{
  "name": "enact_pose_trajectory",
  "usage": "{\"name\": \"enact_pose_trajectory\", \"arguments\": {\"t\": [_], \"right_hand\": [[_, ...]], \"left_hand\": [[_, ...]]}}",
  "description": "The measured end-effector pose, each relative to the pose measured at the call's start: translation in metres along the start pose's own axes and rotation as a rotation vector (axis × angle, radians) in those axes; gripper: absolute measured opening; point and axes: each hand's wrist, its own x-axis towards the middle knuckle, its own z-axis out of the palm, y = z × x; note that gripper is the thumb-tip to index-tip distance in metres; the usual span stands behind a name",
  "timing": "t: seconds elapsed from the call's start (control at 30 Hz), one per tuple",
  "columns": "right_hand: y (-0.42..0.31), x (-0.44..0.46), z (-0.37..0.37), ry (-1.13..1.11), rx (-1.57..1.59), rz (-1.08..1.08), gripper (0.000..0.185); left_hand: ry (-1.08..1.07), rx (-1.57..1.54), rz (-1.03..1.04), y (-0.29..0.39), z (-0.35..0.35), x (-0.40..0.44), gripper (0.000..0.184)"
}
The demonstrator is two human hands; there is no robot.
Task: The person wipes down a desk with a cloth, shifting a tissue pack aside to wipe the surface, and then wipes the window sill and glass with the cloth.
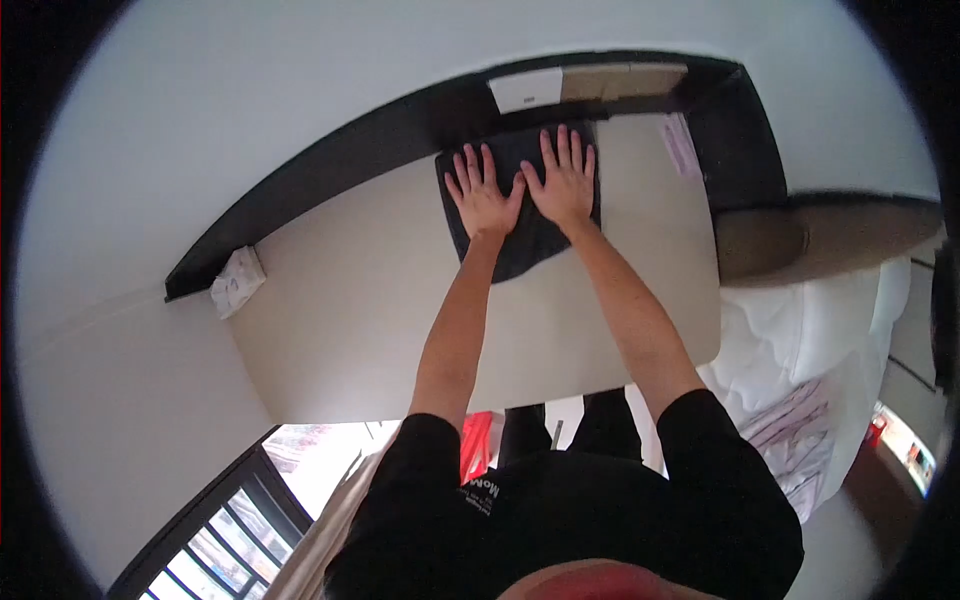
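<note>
A dark piece of folded fabric (530, 249), perhaps a garment, lies on the pale tabletop (370, 300) near its back edge. Flat on the left part of the fabric rests my left hand (484, 200), fingers spread. My right hand (563, 188) lies likewise on the right part, fingers stretched toward the back. The two thumbs almost meet in the middle. Neither hand grips anything, and the palms hide much of the fabric's upper half.
A dark raised ledge (400, 150) runs along the back, with a white and brown box (527, 90) in it. A tissue pack (238, 282) sits at the left corner, a pinkish striped cloth (680, 145) at the right. Beside the table stands a bed with a white mattress (770, 325).
</note>
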Motion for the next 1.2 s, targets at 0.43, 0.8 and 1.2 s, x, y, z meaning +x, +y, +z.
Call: {"name": "enact_pose_trajectory", "arguments": {"t": [0.43, 0.8, 1.2], "right_hand": [[-0.08, -0.318, -0.058, -0.112, 0.019, -0.012, 0.07], [-0.12, -0.156, -0.01, -0.087, 0.048, -0.089, 0.074], [-0.155, -0.017, 0.046, -0.058, -0.047, 0.025, 0.069]], "left_hand": [[-0.137, -0.118, -0.021, -0.056, -0.065, -0.314, 0.079], [-0.096, -0.019, -0.057, -0.112, -0.066, -0.171, 0.083], [-0.052, 0.08, -0.021, -0.152, -0.043, -0.013, 0.082]]}}
